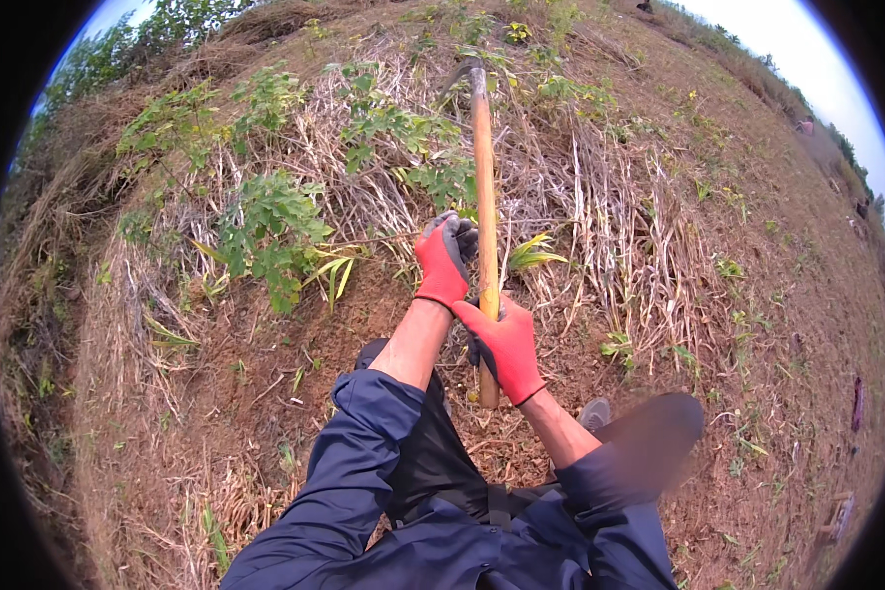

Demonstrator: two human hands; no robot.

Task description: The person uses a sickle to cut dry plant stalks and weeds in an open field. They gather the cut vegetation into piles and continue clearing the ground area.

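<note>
My right hand (pixel 507 341), in a red glove with a dark palm, grips the lower part of a long wooden-handled hoe (pixel 484 177). The handle's butt points down towards my legs. At its far end the dark metal head (pixel 459 77) lies among dry stalks and leaves, partly hidden. Just left of the handle is my left hand (pixel 446 254), gloved alike, with its fingers curled. A thin brown stem (pixel 372 240) runs up to these fingers; whether they grip it is hidden. Leafy green plants (pixel 269 221) grow to the left of that hand.
Dry, flattened stalks (pixel 634 243) cover the slope ahead. Bare reddish soil (pixel 258 369) with plant litter lies around my feet, where one shoe (pixel 594 414) shows. Brush (pixel 51 192) borders the left side. A distant person (pixel 805 127) is at the upper right.
</note>
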